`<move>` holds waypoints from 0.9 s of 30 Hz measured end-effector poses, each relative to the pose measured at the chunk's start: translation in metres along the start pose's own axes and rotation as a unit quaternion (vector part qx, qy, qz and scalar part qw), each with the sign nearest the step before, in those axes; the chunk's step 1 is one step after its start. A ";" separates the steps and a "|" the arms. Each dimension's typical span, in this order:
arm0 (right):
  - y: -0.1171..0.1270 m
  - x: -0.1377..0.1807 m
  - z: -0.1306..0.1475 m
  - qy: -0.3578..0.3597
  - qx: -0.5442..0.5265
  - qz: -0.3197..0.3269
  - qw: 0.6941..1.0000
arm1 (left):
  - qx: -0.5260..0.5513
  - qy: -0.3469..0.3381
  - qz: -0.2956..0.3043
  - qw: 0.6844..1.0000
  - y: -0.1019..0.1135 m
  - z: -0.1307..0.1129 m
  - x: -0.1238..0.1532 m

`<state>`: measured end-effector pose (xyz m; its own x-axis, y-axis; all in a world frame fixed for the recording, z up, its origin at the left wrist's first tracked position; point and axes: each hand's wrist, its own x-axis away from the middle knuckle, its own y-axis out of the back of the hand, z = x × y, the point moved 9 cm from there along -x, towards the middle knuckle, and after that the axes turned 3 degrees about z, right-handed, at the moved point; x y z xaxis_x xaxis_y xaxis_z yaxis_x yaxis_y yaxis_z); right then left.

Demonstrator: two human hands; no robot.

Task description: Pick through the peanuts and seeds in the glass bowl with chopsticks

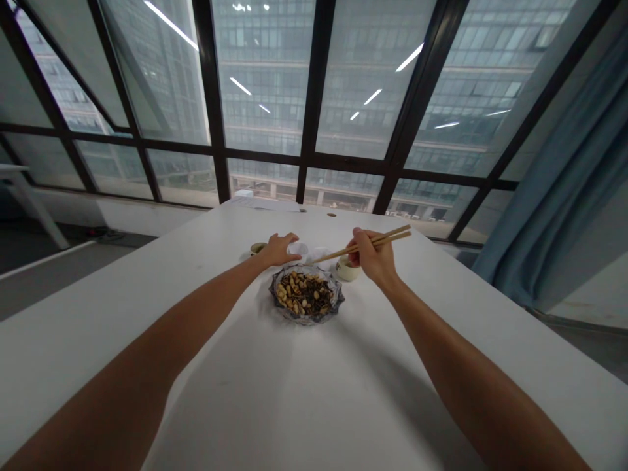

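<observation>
A glass dish (338, 302) of mixed nuts and dark bits (304, 292) sits on the white table (275, 392) ahead of me. My right hand (375, 256) grips a pair of wooden chopsticks (387, 238), their tips pointing left over a small white cup (298, 248). My left hand (280, 249) lies with fingers stretched out beside that cup, just beyond the dish. A small cream cup (346, 269) stands under my right hand. Another small cup (256, 248) peeks out left of my left hand.
Large dark-framed windows (314, 118) face an office building. A blue curtain (569, 176) hangs at the right. Papers (267, 204) lie at the table's far edge, and the leg of another white table (29, 203) shows at the far left.
</observation>
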<state>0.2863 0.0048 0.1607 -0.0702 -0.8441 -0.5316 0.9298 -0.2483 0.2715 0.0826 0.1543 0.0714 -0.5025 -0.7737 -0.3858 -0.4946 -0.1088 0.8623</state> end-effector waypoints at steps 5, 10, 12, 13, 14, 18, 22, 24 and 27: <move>-0.022 0.021 0.010 -0.074 0.016 0.185 0.980 | -0.014 0.022 -0.021 0.999 0.003 0.007 0.006; -0.048 0.044 0.009 -0.065 0.029 0.278 0.958 | -0.048 -0.012 -0.086 0.995 0.022 0.010 0.034; -0.048 0.044 0.004 -0.051 0.033 0.254 0.965 | -0.066 -0.009 -0.105 0.992 0.029 0.016 0.049; -0.046 0.042 0.001 -0.047 0.038 0.235 0.970 | -0.076 -0.005 -0.113 0.991 0.031 0.018 0.056; -0.042 0.040 -0.002 -0.045 0.043 0.216 0.974 | -0.086 -0.003 -0.122 0.989 0.033 0.020 0.064; -0.024 0.031 -0.006 -0.038 0.043 0.148 0.987 | -0.102 0.013 -0.171 0.980 0.037 0.024 0.089; -0.007 0.025 0.002 -0.019 0.054 0.119 0.991 | -0.048 0.082 -0.241 0.966 0.040 0.041 0.104; -0.003 0.025 0.007 -0.009 0.064 0.118 0.991 | -0.019 0.108 -0.255 0.961 0.038 0.050 0.107; -0.005 0.027 0.013 0.012 0.088 0.136 0.987 | 0.011 0.116 -0.252 0.961 0.034 0.058 0.105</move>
<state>0.2752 -0.0228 0.1559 0.1846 -0.8799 -0.4377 0.8360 -0.0935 0.5407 -0.0281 0.1055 0.0412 -0.0245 -0.7447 -0.6670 -0.6506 -0.4947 0.5762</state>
